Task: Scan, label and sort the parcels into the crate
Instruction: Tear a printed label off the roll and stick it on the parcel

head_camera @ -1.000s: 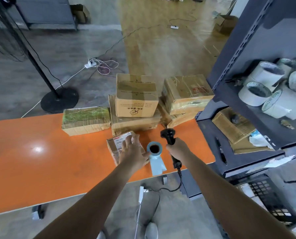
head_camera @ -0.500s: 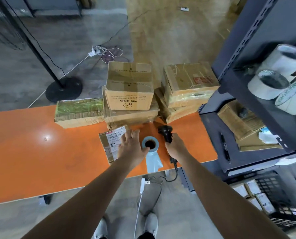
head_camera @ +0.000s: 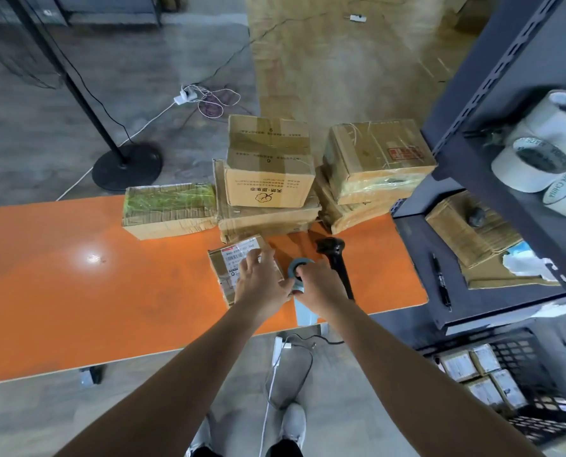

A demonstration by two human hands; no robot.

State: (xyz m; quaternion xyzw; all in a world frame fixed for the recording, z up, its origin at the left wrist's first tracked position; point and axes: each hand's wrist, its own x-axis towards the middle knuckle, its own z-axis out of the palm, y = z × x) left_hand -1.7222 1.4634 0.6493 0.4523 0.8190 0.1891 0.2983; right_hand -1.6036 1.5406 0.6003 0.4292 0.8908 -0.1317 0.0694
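A pair of grey shoes (head_camera: 294,423) stands on the concrete floor at the bottom edge, and both bare forearms reach up and forward from there over the near edge of the orange table (head_camera: 110,291). The left hand (head_camera: 261,282) lies palm down with its fingers spread, pressing on a small cardboard parcel (head_camera: 224,268) that rests flat on the table with its printed label facing up. Just to the right, nearly touching the left thumb, the right hand (head_camera: 319,286) has its fingers curled down over a blue roll of labels (head_camera: 292,268), gripping it; a pale strip from the roll hangs over the table edge under the wrist. A black scanner (head_camera: 332,250) lies on the table just beside the right hand, its cable (head_camera: 303,361) looping down to the floor. Low on the right, a black crate (head_camera: 545,423) holds several labelled parcels. Above it a dark metal shelf (head_camera: 416,245) carries a pen (head_camera: 441,285), folded cardboard and white tape rolls (head_camera: 532,166). Behind the hands, stacked cardboard boxes (head_camera: 268,173) line the far edge of the table, hemming in the small parcel. Beyond them are a round stand base (head_camera: 126,166) and a white power strip (head_camera: 184,97) on the floor.
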